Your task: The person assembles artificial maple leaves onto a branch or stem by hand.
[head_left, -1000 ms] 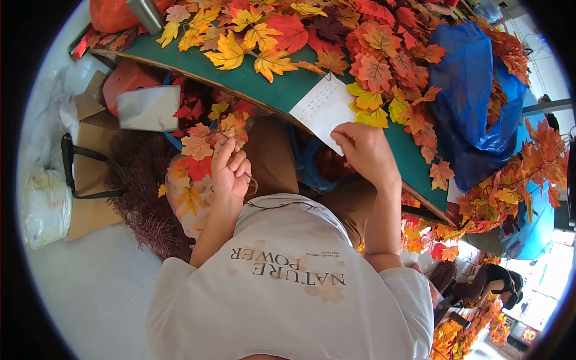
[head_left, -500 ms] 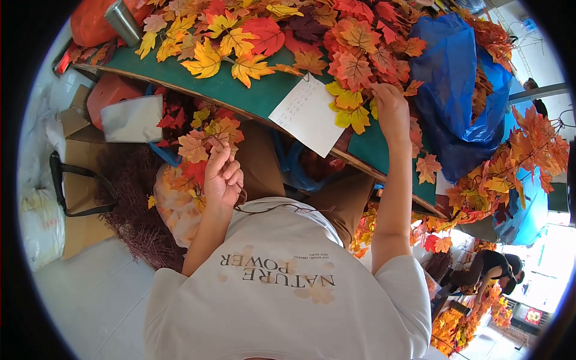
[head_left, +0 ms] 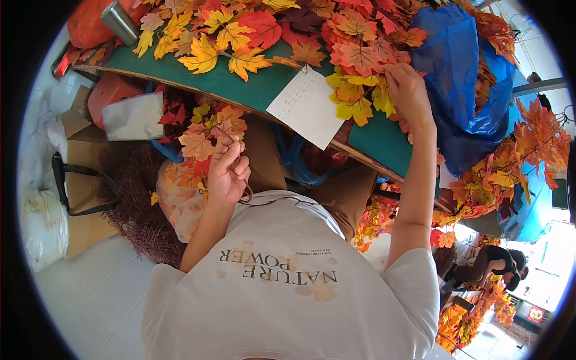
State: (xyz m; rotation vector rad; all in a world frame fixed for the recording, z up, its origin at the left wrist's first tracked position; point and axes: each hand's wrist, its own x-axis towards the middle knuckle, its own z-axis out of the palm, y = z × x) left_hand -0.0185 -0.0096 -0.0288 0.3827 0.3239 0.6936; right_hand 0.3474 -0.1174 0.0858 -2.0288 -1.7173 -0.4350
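Observation:
Near my lap, my left hand (head_left: 229, 171) pinches a thin brown stem (head_left: 252, 191), whose length trails over my shirt. Orange artificial maple leaves (head_left: 197, 144) hang beside those fingers. My right hand (head_left: 411, 96) reaches onto the green table (head_left: 240, 90), its fingers closed at a cluster of yellow artificial maple leaves (head_left: 355, 102). The fingertips are partly hidden among the foliage; the leaf cluster's stem does not show. Red-orange leaves (head_left: 360, 57) lie just beyond that hand. A white sheet with handwriting (head_left: 309, 108) rests over the table's near edge, left of the yellow cluster.
A blue plastic bag (head_left: 459, 78) stands right of my right hand. At the far left are a metal tumbler (head_left: 120, 24) and an orange-red bag (head_left: 90, 24). Purple-brown twigs (head_left: 141, 204) and a cardboard box (head_left: 87, 222) sit on my left. Another person (head_left: 495, 264) works at lower right.
My right hand has shifted right and slightly away from me, and the yellow cluster has moved right with it. My left hand stays nearly in place, still pinching the stem.

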